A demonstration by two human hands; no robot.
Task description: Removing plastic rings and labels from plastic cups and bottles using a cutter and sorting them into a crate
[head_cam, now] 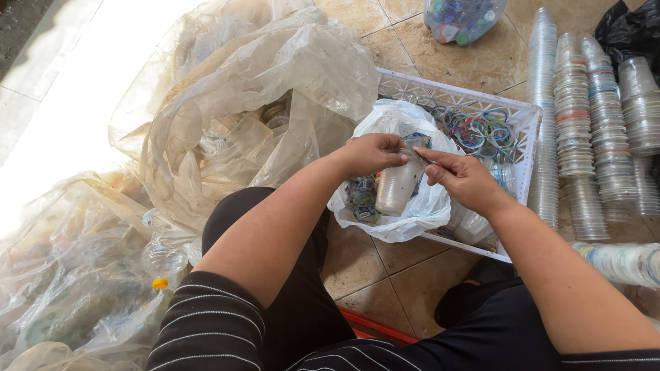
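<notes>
My left hand [368, 154] grips the top of a clear plastic cup [399, 187], held upright over a white plastic bag [423, 209]. My right hand [464, 180] pinches a thin strip at the cup's rim, fingers closed on it. The white bag lies open in a white plastic crate [450, 93] and holds coloured plastic rings. More coloured rings [481, 129] lie loose in the crate behind the bag.
A big clear plastic sack [261, 103] full of used cups stands to the left. Long stacks of clear cups [584, 130] lie on the tiled floor at right. A bottle with a yellow cap [161, 264] lies near my left knee. A bag of caps [460, 17] sits at the top.
</notes>
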